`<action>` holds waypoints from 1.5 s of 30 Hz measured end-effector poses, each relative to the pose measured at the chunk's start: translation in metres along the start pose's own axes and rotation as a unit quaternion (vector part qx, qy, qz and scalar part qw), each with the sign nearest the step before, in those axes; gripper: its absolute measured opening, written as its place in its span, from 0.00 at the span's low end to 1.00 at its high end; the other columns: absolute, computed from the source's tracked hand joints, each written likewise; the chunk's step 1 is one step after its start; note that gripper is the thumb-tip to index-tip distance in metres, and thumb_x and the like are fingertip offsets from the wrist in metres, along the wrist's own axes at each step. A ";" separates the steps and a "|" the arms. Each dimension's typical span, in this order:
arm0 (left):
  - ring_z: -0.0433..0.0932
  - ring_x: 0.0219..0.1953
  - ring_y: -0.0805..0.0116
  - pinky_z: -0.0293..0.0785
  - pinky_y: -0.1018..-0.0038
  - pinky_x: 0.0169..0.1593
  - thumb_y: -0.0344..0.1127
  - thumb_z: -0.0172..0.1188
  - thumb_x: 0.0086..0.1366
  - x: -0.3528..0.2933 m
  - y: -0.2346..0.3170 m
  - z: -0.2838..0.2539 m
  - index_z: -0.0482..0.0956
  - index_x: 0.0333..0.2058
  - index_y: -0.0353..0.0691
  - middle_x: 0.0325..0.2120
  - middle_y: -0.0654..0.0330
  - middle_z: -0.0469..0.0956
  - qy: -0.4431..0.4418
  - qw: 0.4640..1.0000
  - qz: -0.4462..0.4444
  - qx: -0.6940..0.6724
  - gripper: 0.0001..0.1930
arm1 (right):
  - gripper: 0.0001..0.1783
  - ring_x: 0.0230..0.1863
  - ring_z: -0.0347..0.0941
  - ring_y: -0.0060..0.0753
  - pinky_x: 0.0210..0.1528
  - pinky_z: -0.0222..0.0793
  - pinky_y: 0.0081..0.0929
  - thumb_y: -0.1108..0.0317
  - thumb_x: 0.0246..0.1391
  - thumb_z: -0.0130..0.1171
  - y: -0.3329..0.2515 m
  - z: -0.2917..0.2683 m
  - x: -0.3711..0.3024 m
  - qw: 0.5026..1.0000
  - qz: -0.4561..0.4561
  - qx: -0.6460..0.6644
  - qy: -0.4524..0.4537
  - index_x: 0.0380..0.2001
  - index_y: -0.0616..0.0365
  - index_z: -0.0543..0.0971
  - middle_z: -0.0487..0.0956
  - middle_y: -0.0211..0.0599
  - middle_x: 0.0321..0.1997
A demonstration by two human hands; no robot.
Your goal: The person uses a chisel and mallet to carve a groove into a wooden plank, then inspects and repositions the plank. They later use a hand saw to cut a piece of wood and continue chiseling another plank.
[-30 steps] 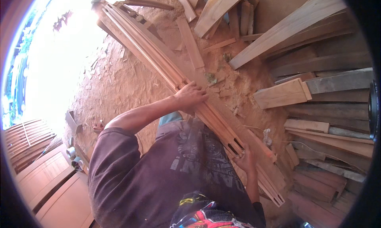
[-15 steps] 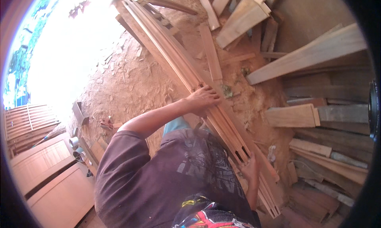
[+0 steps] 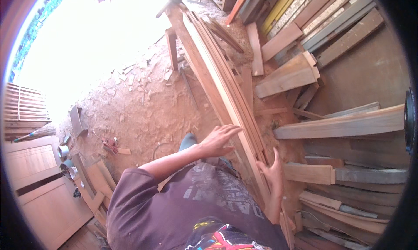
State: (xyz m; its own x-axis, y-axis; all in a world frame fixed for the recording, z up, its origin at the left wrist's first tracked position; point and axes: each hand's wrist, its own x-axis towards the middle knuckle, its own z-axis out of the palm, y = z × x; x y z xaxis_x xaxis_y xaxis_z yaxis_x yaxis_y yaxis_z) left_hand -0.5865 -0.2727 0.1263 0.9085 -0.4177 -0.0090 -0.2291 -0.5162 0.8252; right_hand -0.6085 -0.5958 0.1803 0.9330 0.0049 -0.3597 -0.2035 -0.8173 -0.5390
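Observation:
Several long, narrow wooden strips (image 3: pixel 237 95) with grooved faces lie side by side along a thick plank bench (image 3: pixel 204 82), running from the far end down past my right side. My left hand (image 3: pixel 220 140) is open and palm down at the near left edge of the strips, fingers stretched toward them; whether it touches the wood I cannot tell. Farther down the bundle, my right hand (image 3: pixel 273 171) has its thumb and fingers spread, at the strips' right edge. Neither hand is closed round a strip. My right forearm covers part of the lower strips.
Boards and offcuts crowd the right side, among them a long pale plank (image 3: pixel 339 123) and a short block (image 3: pixel 309 173). A bench leg (image 3: pixel 172 50) stands at the far left of the bench. Two panelled doors (image 3: pixel 56 206) lie at left. Wood chips (image 3: pixel 130 78) litter the dirt floor.
My left hand has come off the strips and opened, now at their left edge. My right hand has shifted up along them, fingers spread. The view has turned, showing more timber at upper right.

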 end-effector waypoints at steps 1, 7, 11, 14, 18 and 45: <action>0.61 0.76 0.50 0.59 0.52 0.76 0.38 0.72 0.62 -0.013 -0.015 -0.024 0.63 0.75 0.46 0.73 0.48 0.65 0.013 0.999 -0.042 -0.007 0.44 | 0.64 0.73 0.68 0.61 0.74 0.64 0.48 0.44 0.43 0.82 -0.021 0.015 0.023 1.000 -0.020 0.021 0.002 0.76 0.62 0.61 0.71 0.64 0.73; 0.75 0.66 0.47 0.72 0.52 0.68 0.38 0.76 0.62 -0.121 -0.113 -0.127 0.64 0.73 0.45 0.69 0.46 0.69 0.204 0.960 -0.179 0.064 0.43 | 0.73 0.74 0.67 0.64 0.73 0.65 0.52 0.36 0.39 0.83 -0.093 0.078 0.114 0.984 -0.155 -0.075 0.044 0.78 0.62 0.55 0.69 0.67 0.73; 0.83 0.56 0.54 0.83 0.59 0.53 0.34 0.76 0.63 -0.181 -0.158 -0.140 0.65 0.73 0.44 0.66 0.49 0.73 0.331 0.893 -0.304 0.015 0.42 | 0.70 0.69 0.71 0.65 0.70 0.69 0.53 0.43 0.36 0.86 -0.114 0.092 0.148 0.991 -0.120 -0.063 0.018 0.75 0.65 0.59 0.73 0.69 0.68; 0.85 0.51 0.58 0.85 0.63 0.49 0.34 0.74 0.65 -0.189 -0.167 -0.123 0.65 0.73 0.41 0.62 0.50 0.77 0.398 0.832 -0.374 -0.093 0.40 | 0.68 0.65 0.75 0.66 0.66 0.72 0.52 0.39 0.34 0.84 -0.129 0.088 0.158 0.994 -0.050 -0.084 -0.053 0.72 0.66 0.64 0.77 0.67 0.64; 0.86 0.51 0.59 0.86 0.64 0.49 0.32 0.74 0.65 -0.148 -0.170 -0.121 0.66 0.72 0.41 0.61 0.50 0.78 0.344 0.845 -0.338 -0.230 0.39 | 0.61 0.61 0.79 0.66 0.62 0.76 0.51 0.45 0.32 0.86 -0.144 0.080 0.157 0.988 -0.010 -0.144 -0.059 0.66 0.66 0.70 0.82 0.64 0.57; 0.65 0.72 0.59 0.46 0.44 0.78 0.54 0.80 0.48 0.234 -0.263 -0.314 0.72 0.68 0.47 0.63 0.60 0.73 -0.163 0.952 0.154 0.206 0.49 | 0.54 0.61 0.77 0.65 0.63 0.73 0.50 0.69 0.32 0.84 -0.159 0.122 0.167 0.990 0.122 -0.055 -0.037 0.66 0.65 0.69 0.79 0.63 0.60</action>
State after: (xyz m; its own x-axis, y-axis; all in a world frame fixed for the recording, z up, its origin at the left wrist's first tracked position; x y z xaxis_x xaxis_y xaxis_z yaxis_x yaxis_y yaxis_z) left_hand -0.2039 -0.0001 0.0841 0.6346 -0.7722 -0.0319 -0.6467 -0.5532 0.5252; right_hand -0.4567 -0.3949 0.1130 0.8348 -0.1620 -0.5262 -0.3835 -0.8567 -0.3448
